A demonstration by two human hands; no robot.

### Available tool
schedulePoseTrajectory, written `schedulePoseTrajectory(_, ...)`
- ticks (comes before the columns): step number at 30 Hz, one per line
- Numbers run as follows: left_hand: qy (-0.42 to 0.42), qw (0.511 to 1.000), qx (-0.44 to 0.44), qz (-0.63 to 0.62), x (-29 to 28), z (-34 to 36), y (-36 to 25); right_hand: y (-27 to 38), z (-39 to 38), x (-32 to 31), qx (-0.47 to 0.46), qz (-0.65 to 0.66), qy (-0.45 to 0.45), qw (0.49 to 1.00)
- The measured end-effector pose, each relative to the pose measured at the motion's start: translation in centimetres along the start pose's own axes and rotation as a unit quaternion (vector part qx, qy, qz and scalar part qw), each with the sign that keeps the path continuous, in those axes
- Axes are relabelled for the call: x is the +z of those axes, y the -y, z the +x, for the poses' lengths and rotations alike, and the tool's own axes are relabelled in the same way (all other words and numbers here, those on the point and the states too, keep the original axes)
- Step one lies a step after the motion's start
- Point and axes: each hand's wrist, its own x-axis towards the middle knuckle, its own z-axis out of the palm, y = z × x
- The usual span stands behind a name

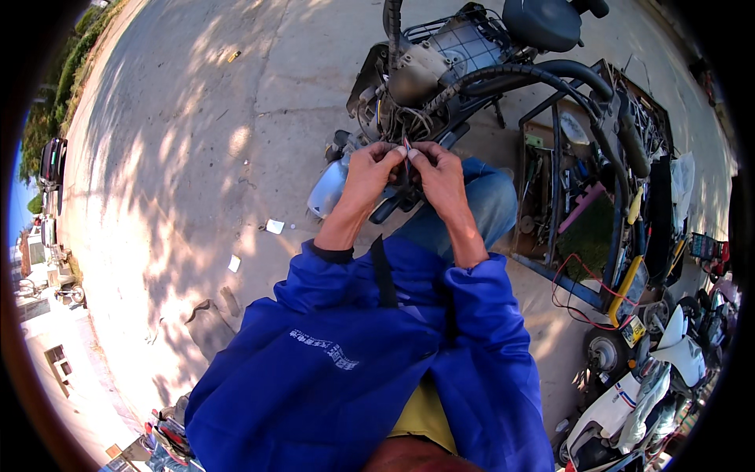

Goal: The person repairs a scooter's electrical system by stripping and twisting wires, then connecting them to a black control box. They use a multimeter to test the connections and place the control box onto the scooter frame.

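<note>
Left hand (368, 173) and right hand (442, 175) meet at the upper centre of the frame, thumbs and forefingers pressed together in a pinch on thin wires (406, 145). At the right of the frame, an open metal-framed cart bed (557, 280) holds a jumble of hand tools (641, 118) and a pink piece (580, 206). The thin wires lie between both hands' fingertips, just below a tangle of cables (417, 122) on the vehicle (413, 82)

Shade-dappled grey ground (197, 102); on it, 2 white scraps (274, 226); small yellow object (234, 57) farther off
</note>
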Motion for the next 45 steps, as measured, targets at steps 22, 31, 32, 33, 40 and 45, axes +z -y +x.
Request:
schedulePoseTrajectory(22, -0.052, 0.974, 0.105, 0.195, 0.0, 0.5, -0.1, 0.0, -0.3, 0.4, -0.026, -0.058, -0.033, 0.997)
schedulePoseTrajectory(31, -0.064, 0.987, 0.099, 0.109, 0.4, 1.5, 1.7, -0.8, -0.1, 1.0, 0.020, 0.117, -0.005, 0.993)
schedulePoseTrajectory(32, -0.046, 0.997, 0.056, 0.027, 0.5, 1.8, 2.4, -1.2, 0.1, 0.9, 0.029, 0.155, 0.002, 0.987)
schedulePoseTrajectory(33, -0.028, 0.998, 0.013, -0.056, 0.4, 2.0, 2.9, -1.9, 0.3, 0.9, 0.038, 0.193, 0.010, 0.980)
schedulePoseTrajectory(40, 0.073, 0.974, -0.050, -0.210, -0.1, 1.5, 2.2, -2.5, 0.4, 0.1, 0.072, 0.279, 0.056, 0.956)
schedulePoseTrajectory(45, -0.004, 1.000, 0.024, -0.015, -0.2, 0.1, 1.2, -0.8, 0.0, 0.0, 0.056, 0.174, 0.039, 0.982)
